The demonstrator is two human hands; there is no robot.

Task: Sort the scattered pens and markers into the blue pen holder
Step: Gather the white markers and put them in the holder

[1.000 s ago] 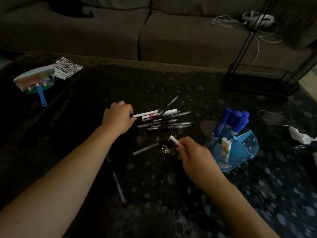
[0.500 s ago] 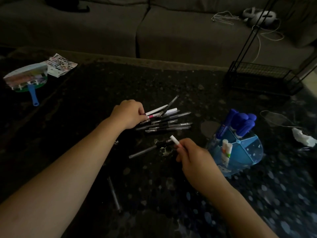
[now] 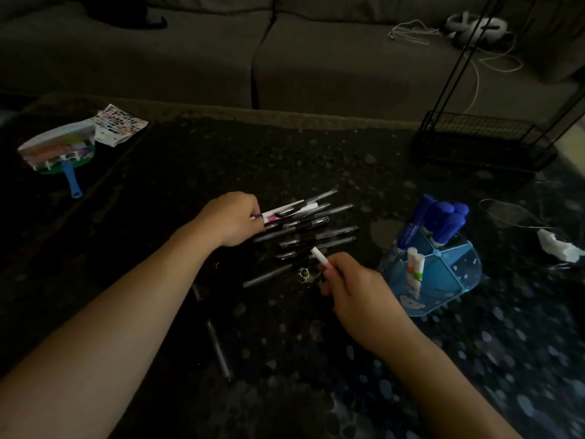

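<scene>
Pens [image 3: 304, 229] and blue pen holder [image 3: 443, 280] show no legible writing.

A dimly lit living room in a home is showing here. A grey upholstered sofa [image 3: 285, 58] is stretching across the far side, its seat cushions meeting at a seam near the middle. White cables [image 3: 418, 31] are lying loose on the right-hand cushion. A low dark table [image 3: 190, 160] with a speckled top is sitting in front of the sofa. At the far left of the table a paper hand fan with a blue handle [image 3: 60, 153] is resting beside a printed packet [image 3: 120, 122]. At the far right a black wire rack [image 3: 481, 137] is standing.
</scene>
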